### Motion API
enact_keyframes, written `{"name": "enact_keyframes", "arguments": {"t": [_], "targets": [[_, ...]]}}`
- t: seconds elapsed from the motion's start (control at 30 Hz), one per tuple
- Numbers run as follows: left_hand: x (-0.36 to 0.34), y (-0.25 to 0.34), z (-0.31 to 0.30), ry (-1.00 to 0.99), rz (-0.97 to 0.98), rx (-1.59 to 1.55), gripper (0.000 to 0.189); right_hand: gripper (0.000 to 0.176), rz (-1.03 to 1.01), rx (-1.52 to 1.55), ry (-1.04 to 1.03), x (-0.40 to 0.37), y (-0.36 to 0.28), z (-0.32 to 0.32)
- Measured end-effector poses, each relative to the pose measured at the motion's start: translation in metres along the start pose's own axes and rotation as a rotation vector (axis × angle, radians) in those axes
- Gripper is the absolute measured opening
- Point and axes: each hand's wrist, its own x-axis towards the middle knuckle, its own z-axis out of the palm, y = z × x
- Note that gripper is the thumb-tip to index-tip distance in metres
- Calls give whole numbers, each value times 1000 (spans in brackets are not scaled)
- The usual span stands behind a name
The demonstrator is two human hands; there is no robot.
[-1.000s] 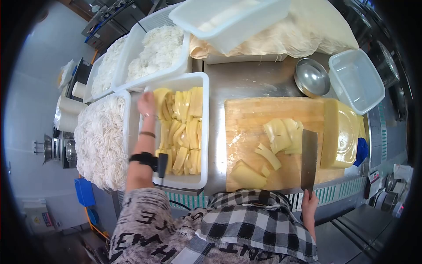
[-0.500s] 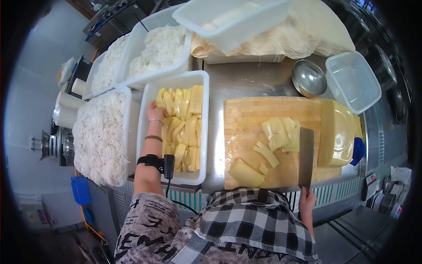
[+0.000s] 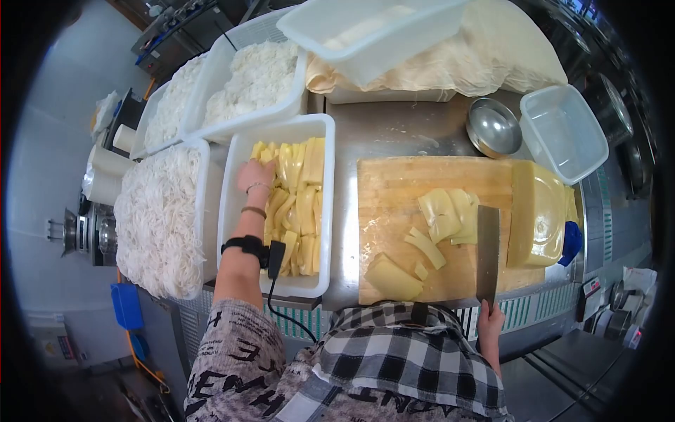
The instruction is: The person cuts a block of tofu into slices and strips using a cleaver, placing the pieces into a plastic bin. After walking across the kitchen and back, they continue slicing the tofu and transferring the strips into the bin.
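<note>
My left hand (image 3: pixel 256 176) is over the upper left of a white plastic tub (image 3: pixel 327 211), on top of rows of yellow jelly-like strips (image 3: pixel 304 204). Its fingers are curled down against the strips, and whatever they grip is hidden. My right hand (image 3: pixel 490 321) is closed round the handle of a cleaver (image 3: pixel 487 253), whose blade points away from me over the right part of a wooden cutting board (image 3: pixel 394 183). Left of the blade lie yellow slices (image 3: pixel 441 214), a few narrow cut pieces (image 3: pixel 426 251) and a thicker yellow chunk (image 3: pixel 394 277).
A large yellow block (image 3: pixel 538 214) stands at the board's right end. Beyond are a metal bowl (image 3: pixel 494 126) and a clear plastic tub (image 3: pixel 564 133). Bins of white noodles (image 3: pixel 158 218) and white shreds (image 3: pixel 253 77) stand left. Cloth (image 3: pixel 506 42) covers something at the back.
My left hand has shifted slightly right, from the tub's left wall onto the strips, and its fingers are more curled. The right hand and cleaver have barely moved.
</note>
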Motion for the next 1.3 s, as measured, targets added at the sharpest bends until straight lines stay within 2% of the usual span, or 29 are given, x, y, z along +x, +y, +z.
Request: {"name": "enact_keyframes", "arguments": {"t": [0.13,0.2,0.23,0.3,0.4,0.43,0.5,0.53,0.6,0.63,0.7,0.8,0.83,0.9,0.93,0.97,1.0,1.07,1.13,1.2,1.23,1.3], "targets": [[10,8,14,-6,-16,33,45,18,-10,-19,6,-1,0,1],[7,8,24,167,62,-18,36,17,-11,-25,5,0,-2,0],[6,6,29,167,65,-17,36,17,-11,-29,1,0,-3,0],[4,1,38,431,241,-91,26,17,-10,-20,6,0,-1,1],[10,-7,46,440,240,-203,24,18,-27,-23,14,0,3,2],[15,-10,44,439,240,-202,24,18,-46,-33,22,0,3,2],[30,-14,37,170,218,-439,32,18,-25,-30,12,0,0,1],[37,-13,31,167,217,-439,32,18,-6,-26,-1,0,-2,0],[54,-12,21,-13,193,-525,39,18,-23,-23,3,1,-2,0],[69,-15,27,-15,192,-525,39,18,-41,-17,12,2,-1,0],[83,-15,32,161,343,-225,41,19,9,-30,-18,2,1,-1],[87,-11,4,44,293,-193,43,19,57,-59,-36,2,-1,-2],[79,-6,-8,42,293,-193,43,19,57,-76,-26,1,-2,-2],[33,25,-36,234,425,-517,39,19,10,-51,-4,3,-12,2],[-2,44,-50,228,539,-649,34,19,-30,-32,22,2,-11,-1],[-49,62,-62,207,650,-787,30,18,-19,-106,-37,1,-1,-3],[-89,76,-60,151,845,-801,28,17,68,-74,-87,2,-13,-7],[-159,92,-41,28,1204,-779,26,16,-12,-59,-30,2,-9,-3],[-208,107,-21,-285,1303,-668,30,16,-15,-63,-30,1,-2,-2],[-227,117,16,-420,1261,-526,37,17,-26,-58,-46,1,-1,-3],[-229,120,36,-421,1264,-526,37,17,-24,-58,-43,1,-2,-3],[-233,129,59,-350,1431,-391,56,17,-4,-5,-46,1,-4,-5]]}}
